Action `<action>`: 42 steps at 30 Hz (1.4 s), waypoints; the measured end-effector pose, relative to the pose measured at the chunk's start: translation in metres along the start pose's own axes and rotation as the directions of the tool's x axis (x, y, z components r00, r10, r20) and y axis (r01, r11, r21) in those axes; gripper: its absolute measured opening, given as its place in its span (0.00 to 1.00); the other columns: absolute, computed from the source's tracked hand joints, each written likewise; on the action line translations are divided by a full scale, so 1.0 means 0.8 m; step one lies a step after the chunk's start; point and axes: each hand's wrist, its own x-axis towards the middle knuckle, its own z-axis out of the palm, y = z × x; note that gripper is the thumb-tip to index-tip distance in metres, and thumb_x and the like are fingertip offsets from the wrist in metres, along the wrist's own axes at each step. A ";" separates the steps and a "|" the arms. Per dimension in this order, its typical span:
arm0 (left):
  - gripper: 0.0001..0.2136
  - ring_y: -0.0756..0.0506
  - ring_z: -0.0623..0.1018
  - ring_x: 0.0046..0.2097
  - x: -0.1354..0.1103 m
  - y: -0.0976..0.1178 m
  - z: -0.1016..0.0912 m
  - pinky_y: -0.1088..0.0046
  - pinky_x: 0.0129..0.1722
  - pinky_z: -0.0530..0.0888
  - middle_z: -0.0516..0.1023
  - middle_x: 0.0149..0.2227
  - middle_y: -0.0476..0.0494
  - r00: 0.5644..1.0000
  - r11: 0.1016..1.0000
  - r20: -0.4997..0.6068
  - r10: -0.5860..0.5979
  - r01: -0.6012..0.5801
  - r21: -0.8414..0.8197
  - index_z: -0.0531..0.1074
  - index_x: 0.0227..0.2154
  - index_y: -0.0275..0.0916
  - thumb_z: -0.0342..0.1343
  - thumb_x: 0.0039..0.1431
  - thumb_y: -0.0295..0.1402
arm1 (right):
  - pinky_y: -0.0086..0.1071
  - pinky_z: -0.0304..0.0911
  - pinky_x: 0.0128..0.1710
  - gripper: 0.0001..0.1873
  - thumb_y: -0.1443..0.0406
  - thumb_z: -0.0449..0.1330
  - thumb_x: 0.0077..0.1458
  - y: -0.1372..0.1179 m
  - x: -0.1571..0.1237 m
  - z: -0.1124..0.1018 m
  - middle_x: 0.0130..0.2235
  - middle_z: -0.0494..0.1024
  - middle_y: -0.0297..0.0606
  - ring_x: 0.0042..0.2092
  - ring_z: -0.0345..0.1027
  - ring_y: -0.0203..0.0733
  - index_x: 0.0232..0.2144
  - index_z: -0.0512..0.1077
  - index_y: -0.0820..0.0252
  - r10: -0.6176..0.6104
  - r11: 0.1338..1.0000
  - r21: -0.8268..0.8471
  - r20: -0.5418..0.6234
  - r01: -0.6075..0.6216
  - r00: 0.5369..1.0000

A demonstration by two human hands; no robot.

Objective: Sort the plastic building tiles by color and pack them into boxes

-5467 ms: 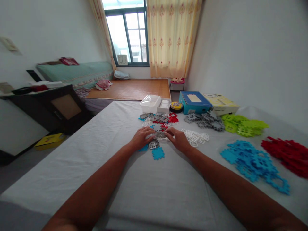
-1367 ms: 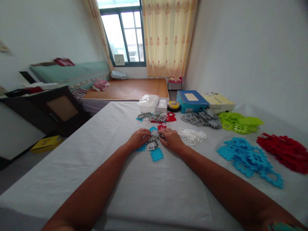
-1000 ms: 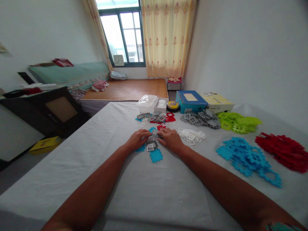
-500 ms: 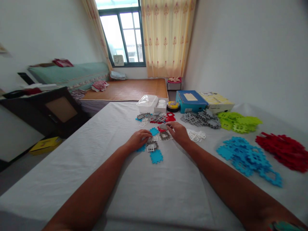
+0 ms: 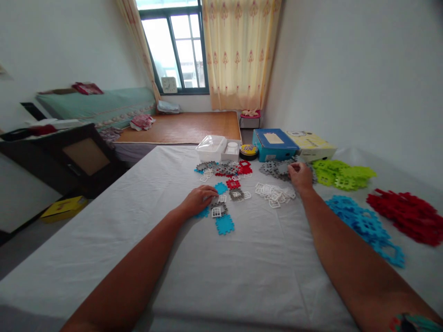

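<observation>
My left hand (image 5: 199,199) lies flat on a small flat cluster of joined tiles: a grey tile with a white window (image 5: 217,211), a blue tile (image 5: 224,224) in front of it, another blue tile (image 5: 220,187) and a red tile (image 5: 233,183) behind. My right hand (image 5: 300,174) is stretched out to the right. Its fingers are bent down onto the pile of grey tiles (image 5: 277,168). Whether they grip a tile is hidden. A heap of white window pieces (image 5: 273,193) lies between the two hands.
On the white-clothed table (image 5: 242,267) lie green tiles (image 5: 342,175), blue tiles (image 5: 363,223) and red tiles (image 5: 408,214) at the right. A mixed small pile (image 5: 224,168), a clear container (image 5: 212,145), a round tin (image 5: 248,150), a blue box (image 5: 273,140) and a yellow box (image 5: 311,143) stand at the back.
My right hand has left the tile cluster and moved right and away, over the white pieces to the grey pile. My left hand has stayed on the cluster.
</observation>
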 end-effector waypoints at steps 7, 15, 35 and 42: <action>0.13 0.46 0.75 0.49 0.001 0.004 -0.002 0.65 0.53 0.70 0.78 0.46 0.45 1.000 1.000 0.002 -0.008 0.008 -0.006 0.78 0.41 0.44 0.49 0.60 0.28 | 0.41 0.65 0.41 0.15 0.59 0.56 0.46 0.008 -0.002 0.003 0.32 0.78 0.43 0.33 0.69 0.45 0.33 0.73 0.62 -0.041 0.996 -0.079 -0.030 0.039 0.999; 0.14 0.46 0.75 0.49 0.000 0.005 -0.004 0.65 0.54 0.70 0.79 0.46 0.45 1.000 1.000 0.007 -0.001 0.002 -0.008 0.78 0.41 0.44 0.49 0.60 0.28 | 0.40 0.66 0.43 0.16 0.67 0.53 0.47 -0.034 -0.020 0.005 0.39 0.79 0.47 0.37 0.72 0.45 0.37 0.74 0.64 -0.139 0.985 -0.097 0.049 0.143 0.989; 0.15 0.47 0.75 0.48 0.001 0.006 -0.006 0.68 0.52 0.70 0.78 0.46 0.46 0.999 1.000 0.029 0.024 -0.024 0.018 0.78 0.41 0.45 0.50 0.58 0.24 | 0.34 0.67 0.41 0.15 0.60 0.54 0.60 -0.173 -0.147 0.026 0.43 0.80 0.41 0.40 0.73 0.42 0.46 0.75 0.59 -0.529 0.847 0.320 0.579 0.424 0.620; 0.15 0.46 0.75 0.48 0.000 0.005 -0.005 0.68 0.53 0.70 0.77 0.47 0.45 0.999 0.999 0.031 0.031 -0.032 0.027 0.78 0.41 0.43 0.49 0.59 0.25 | 0.29 0.65 0.31 0.13 0.56 0.61 0.52 -0.156 -0.131 0.031 0.28 0.80 0.34 0.29 0.73 0.38 0.36 0.73 0.59 -0.342 0.928 0.345 0.642 0.140 0.686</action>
